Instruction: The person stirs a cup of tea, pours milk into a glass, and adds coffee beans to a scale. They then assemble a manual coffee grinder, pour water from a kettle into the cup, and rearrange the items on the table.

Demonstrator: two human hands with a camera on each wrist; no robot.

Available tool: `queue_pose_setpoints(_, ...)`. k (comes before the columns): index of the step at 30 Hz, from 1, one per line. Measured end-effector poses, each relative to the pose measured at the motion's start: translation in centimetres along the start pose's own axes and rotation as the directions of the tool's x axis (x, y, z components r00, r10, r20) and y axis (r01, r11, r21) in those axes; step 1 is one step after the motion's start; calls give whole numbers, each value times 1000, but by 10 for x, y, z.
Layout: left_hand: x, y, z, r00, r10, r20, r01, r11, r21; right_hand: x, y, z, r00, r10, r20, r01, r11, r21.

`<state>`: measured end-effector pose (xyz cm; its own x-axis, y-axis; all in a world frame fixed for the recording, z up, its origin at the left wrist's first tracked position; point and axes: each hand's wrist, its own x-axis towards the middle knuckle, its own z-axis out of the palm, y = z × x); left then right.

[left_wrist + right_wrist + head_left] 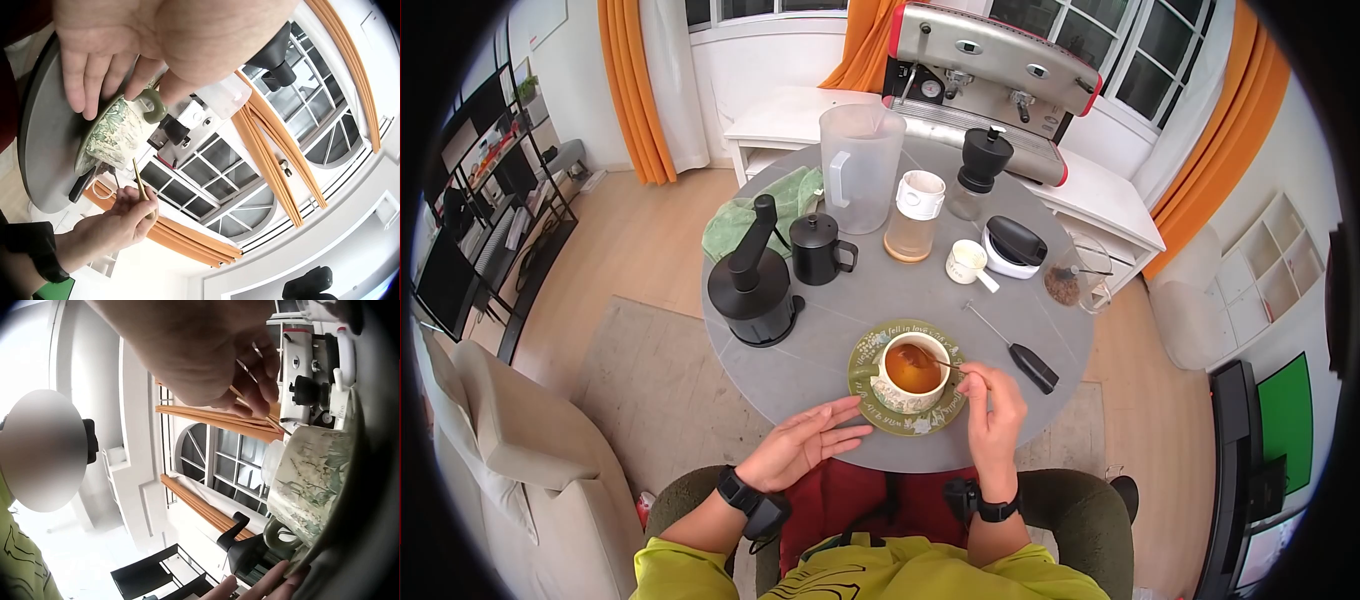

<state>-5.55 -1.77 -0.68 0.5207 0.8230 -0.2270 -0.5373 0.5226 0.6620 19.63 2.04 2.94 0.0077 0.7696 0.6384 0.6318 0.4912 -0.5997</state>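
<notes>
A floral cup [915,402] of reddish-brown liquid stands on a green saucer [863,408] with white lettering, at the table's near edge. My right hand [995,412] pinches the handle of a thin gold spoon [946,364], whose other end dips into the liquid and is hidden there. In the left wrist view the spoon [139,178] slants up from the cup [119,134]. With its fingers straight, my left hand [808,438] lies palm up at the saucer's left side, fingertips right at the rim. The cup's green handle [275,534] points toward that hand.
Right of the saucer lies a black-handled milk frother [1032,368]. A black hand grinder [750,295] and black pitcher [815,250] stand left. Farther back are a plastic jug [860,165], a white-collared glass bottle [912,225], a small white cup [967,262] and a glass jug [1090,280].
</notes>
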Motion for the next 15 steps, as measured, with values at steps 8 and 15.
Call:
queue_pose_setpoints(8, 0, -2, 0, 1000, 4, -3, -4, 1000, 4, -4, 0, -3, 998, 68, 9, -68, 997, 38)
queue_pose_setpoints(15, 1, -2, 2, 999, -6, -35, 7, 999, 32, -5, -8, 3, 985, 137, 101, -156, 965, 209)
